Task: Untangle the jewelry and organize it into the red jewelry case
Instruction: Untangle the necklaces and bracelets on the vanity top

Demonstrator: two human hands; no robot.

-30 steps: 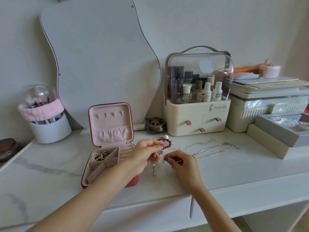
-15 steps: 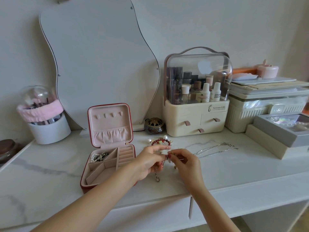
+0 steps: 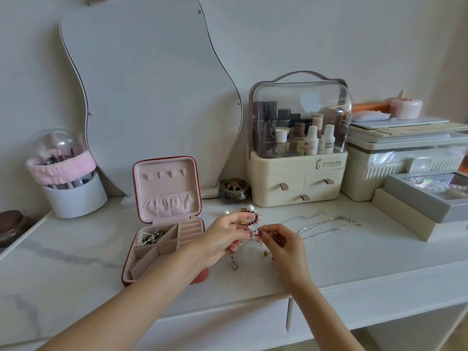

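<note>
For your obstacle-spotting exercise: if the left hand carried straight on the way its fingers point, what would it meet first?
Most likely the right hand: the left hand points rightward at it across the jewelry tangle both pinch. Depth is uncertain.

Tangled jewelry (image 3: 249, 225), apparently red beads, pearls and gold bits, lifted beside the open red jewelry case (image 3: 162, 224)

We record a white marble-veined desk (image 3: 354, 252) with a drawer front under its front edge. Behind it, a plain pale wall (image 3: 304, 34). A wavy frameless mirror (image 3: 152, 97) leans against that wall at the desk's back edge, left of centre. We note soft, even daylight and faint shadows. A strip of floor (image 3: 455, 343) shows at bottom right.
</note>
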